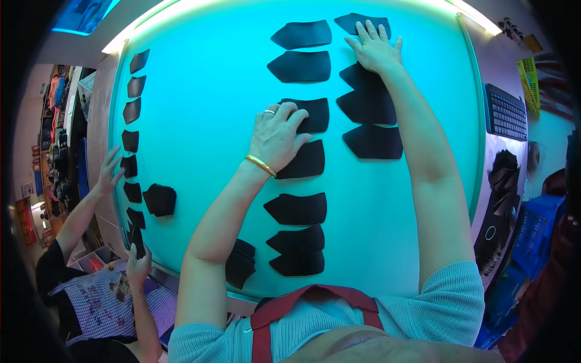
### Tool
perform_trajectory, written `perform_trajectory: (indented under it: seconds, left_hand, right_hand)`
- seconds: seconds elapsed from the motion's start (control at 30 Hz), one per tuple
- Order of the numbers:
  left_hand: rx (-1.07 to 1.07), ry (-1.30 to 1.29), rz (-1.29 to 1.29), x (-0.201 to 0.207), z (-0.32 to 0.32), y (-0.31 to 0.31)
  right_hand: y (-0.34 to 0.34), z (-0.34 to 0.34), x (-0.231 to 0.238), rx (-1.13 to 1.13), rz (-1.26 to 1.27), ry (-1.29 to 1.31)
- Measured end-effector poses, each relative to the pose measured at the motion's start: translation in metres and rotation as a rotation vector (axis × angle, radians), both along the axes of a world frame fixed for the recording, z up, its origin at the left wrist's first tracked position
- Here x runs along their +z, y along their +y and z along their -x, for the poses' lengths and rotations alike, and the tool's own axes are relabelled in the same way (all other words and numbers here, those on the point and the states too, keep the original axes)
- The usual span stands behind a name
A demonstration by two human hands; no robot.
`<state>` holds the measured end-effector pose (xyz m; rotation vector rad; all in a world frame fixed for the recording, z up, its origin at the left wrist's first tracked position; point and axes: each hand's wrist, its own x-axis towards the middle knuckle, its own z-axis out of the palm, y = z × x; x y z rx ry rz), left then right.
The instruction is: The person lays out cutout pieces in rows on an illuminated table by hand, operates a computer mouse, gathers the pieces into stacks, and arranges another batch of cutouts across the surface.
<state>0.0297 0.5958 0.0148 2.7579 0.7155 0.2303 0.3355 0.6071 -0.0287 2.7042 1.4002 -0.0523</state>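
Note:
Black flat pieces, each pointed at one end, lie in columns on the lit teal table [242, 66]. My left hand [272, 139], with a ring and a gold bangle, rests its bent fingertips on a piece in the middle column [316, 115]. Its thumb is apart and lies over the piece just below [307, 160]. At the top of the right column, my right hand [376, 51] lies with spread fingers on the farthest piece [350, 23]. Below that hand, several pieces of the same column [366, 107] sit close together, some overlapping.
A co-worker's hands [109, 174] are at the left edge beside a column of smaller black pieces [130, 141]. Nearby is a black stack [160, 200]; another stack [241, 264] sits by my left elbow. Right of the table are a keyboard [507, 112] and blue crates [532, 233].

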Motion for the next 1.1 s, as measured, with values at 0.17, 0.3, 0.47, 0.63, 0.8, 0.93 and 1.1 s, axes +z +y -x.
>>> perform_trajectory:
  seconds: [0.17, 0.3, 0.47, 0.63, 0.8, 0.93, 1.1]
  left_hand:
    - [0.014, -0.038, -0.043, 0.0, 0.004, -0.001]
    - [-0.018, -0.109, -0.015, 0.0, 0.003, 0.001]
    - [-0.096, -0.143, 0.049, 0.022, 0.033, -0.026]
    - [-0.13, -0.125, 0.082, 0.011, 0.046, -0.055]
    - [-0.1, -0.063, 0.101, 0.007, 0.047, -0.056]
    - [-0.123, -0.062, 0.142, 0.012, 0.047, -0.051]
    - [-0.142, -0.056, 0.166, 0.009, 0.045, -0.049]
  right_hand:
    - [0.022, 0.051, 0.025, 0.368, -0.066, -0.05]
    - [0.027, 0.055, 0.01, 0.316, -0.114, 0.164]
    - [-0.07, 0.037, 0.061, 0.34, -0.04, 0.06]
    - [-0.12, 0.041, 0.023, 0.198, -0.086, 0.272]
    - [-0.116, 0.04, 0.031, 0.253, -0.179, 0.176]
    - [-0.166, 0.075, 0.043, 0.374, -0.039, 0.206]
    - [-0.183, 0.096, 0.044, 0.34, -0.072, 0.148]
